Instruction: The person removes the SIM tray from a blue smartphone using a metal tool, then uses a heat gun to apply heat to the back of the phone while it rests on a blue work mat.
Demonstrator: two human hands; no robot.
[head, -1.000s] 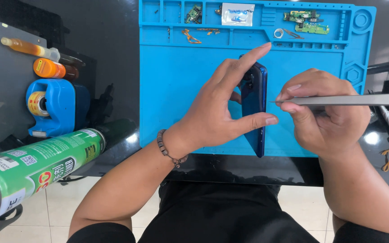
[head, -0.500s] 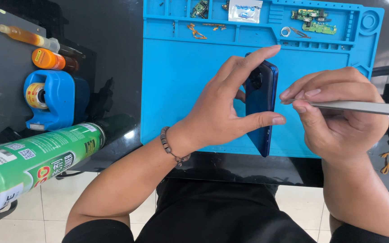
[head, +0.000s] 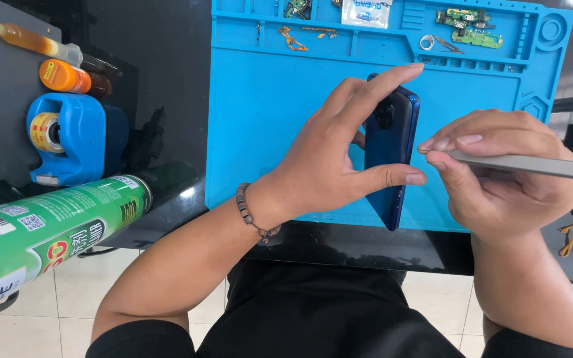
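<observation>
Left hand (head: 329, 159) clamps the blue phone (head: 392, 149) edge-on: index finger across the top end, thumb pressing the lower side, phone tilted up off the blue work mat (head: 266, 119). Back of the phone faces the camera, with the camera bump near its 12 o'clock end. The phone sits over the mat's centre-right; its lower end reaches the mat's 6 o'clock edge.

Right hand (head: 505, 172) is at 3 o'clock of the phone, fingers pinched together on a thin flat metal tool (head: 532, 166). The tool runs out toward 3 o'clock. Its tip sits right at the phone's side edge; cannot tell whether it is in the seam, as the fingertips cover it.

Beaded bracelet (head: 250, 212) on the left wrist.

Mat's 12 o'clock tray row holds small circuit boards (head: 469, 26), a flex cable (head: 291, 38), a small clear packet (head: 366, 12) and a metal ring (head: 426, 42).

At 9 o'clock of the mat: a blue tape dispenser (head: 74, 136), an orange bottle (head: 67, 76) and a syringe (head: 31, 40). Green spray can (head: 48, 229) lies on its side at 8 o'clock, close to the lens.
</observation>
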